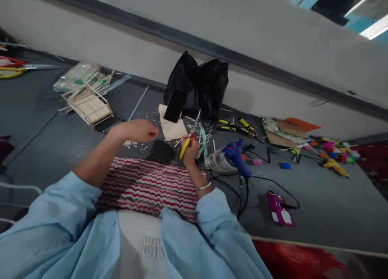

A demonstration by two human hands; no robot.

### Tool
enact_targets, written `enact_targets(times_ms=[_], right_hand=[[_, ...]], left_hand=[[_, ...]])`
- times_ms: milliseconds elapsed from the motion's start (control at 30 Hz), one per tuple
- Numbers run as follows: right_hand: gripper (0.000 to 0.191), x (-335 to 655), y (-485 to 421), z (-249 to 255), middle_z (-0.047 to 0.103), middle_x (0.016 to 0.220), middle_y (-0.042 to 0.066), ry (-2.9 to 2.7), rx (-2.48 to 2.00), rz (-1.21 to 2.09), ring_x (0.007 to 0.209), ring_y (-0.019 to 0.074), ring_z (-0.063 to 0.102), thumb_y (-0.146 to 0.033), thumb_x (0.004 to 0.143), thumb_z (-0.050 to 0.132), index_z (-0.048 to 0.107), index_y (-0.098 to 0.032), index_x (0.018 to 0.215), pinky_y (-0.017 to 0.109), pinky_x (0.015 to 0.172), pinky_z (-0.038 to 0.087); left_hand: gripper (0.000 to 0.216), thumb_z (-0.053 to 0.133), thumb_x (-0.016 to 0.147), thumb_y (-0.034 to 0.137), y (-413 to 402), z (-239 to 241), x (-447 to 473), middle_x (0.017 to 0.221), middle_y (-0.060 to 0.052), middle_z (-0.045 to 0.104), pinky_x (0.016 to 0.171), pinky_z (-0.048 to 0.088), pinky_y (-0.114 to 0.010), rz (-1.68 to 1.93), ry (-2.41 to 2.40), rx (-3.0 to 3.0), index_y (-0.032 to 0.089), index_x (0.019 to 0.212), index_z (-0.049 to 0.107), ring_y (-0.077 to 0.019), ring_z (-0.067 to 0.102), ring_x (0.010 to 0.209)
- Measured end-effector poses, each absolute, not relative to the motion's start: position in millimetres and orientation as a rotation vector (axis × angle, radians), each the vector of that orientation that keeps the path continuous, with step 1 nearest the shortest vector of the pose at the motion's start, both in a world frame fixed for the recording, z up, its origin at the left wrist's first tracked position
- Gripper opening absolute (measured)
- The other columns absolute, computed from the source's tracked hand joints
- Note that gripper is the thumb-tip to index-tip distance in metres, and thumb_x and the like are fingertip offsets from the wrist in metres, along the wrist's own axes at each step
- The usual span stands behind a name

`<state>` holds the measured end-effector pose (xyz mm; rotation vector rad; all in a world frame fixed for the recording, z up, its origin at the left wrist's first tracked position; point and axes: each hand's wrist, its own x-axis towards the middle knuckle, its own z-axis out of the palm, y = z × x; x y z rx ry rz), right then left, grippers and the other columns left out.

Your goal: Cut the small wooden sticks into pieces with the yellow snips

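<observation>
My right hand [191, 150] grips a pair of scissors [186, 146] with yellow and red handles, blades pointing up and away. Beside that hand lies a crumpled clear and green plastic wrapper [202, 139]. My left hand [139, 130] is curled closed above the table, left of the scissors; whatever its fingers may hold is hidden. Small cut bits of wood [130, 143] lie below it. Both forearms cross a red-and-white striped cloth [145, 186] at the table's near edge. Beyond my hands, a black phone [176, 105] rests on a beige cloth piece [171, 127].
A blue glue gun [236, 156] leans on a clear jar [220, 162], cords trailing around it. Yellow-black pliers [236, 128], a black bag [197, 83] and bright pompoms [333, 149] lie further off. A small stick frame [87, 105] and bundled sticks [79, 77] are at left.
</observation>
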<state>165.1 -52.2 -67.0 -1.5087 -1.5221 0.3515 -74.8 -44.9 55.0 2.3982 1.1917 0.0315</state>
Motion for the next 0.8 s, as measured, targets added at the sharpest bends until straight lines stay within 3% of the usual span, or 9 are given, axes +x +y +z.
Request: enact_targets(times_ms=[167,333,600,800], right_hand=[[0.017,161.6,-53.9,-63.5,0.056,0.062,-0.002,-1.465,-1.494,0.409,0.050,0.0100,0.041,-0.026,0.076,0.050,0.063,-0.016,0.079,0.024,0.053,0.036],[0.017,161.1,-51.6,-60.0,0.060,0.064,0.000,-1.435,-1.504,0.383,0.054,0.0108,0.045,-0.025,0.075,0.049,0.063,-0.015,0.075,0.024,0.057,0.038],[0.015,163.7,-50.2,-61.4,0.061,0.064,0.000,-1.454,-1.528,0.346,0.058,0.0130,0.050,-0.025,0.074,0.049,0.062,-0.017,0.074,0.026,0.062,0.042],[0.017,163.5,-52.7,-59.2,0.061,0.063,0.000,-1.458,-1.510,0.394,0.055,0.0122,0.047,-0.025,0.074,0.048,0.063,-0.017,0.076,0.025,0.057,0.040]], left_hand=[[0.016,0.054,0.071,0.013,-50.6,37.4,-100.8,0.069,-0.002,0.067,0.054,0.028,-0.023,-0.278,1.427,2.339,0.019,0.070,0.070,-0.0114,0.048,0.054],[0.018,0.059,0.077,0.025,-56.3,36.0,-99.7,0.087,-0.008,0.072,0.060,0.035,-0.024,-0.501,1.516,2.297,0.018,0.086,0.072,-0.0168,0.060,0.071],[0.029,0.041,0.090,0.022,-46.4,20.8,-13.4,0.101,-0.010,0.067,0.073,0.044,-0.028,0.163,1.415,2.619,0.018,0.103,0.067,-0.0204,0.063,0.094],[0.031,0.040,0.090,0.022,-39.6,-6.0,24.7,0.096,-0.014,0.065,0.071,0.044,-0.032,0.215,1.351,2.599,0.014,0.097,0.069,-0.0249,0.062,0.093]])
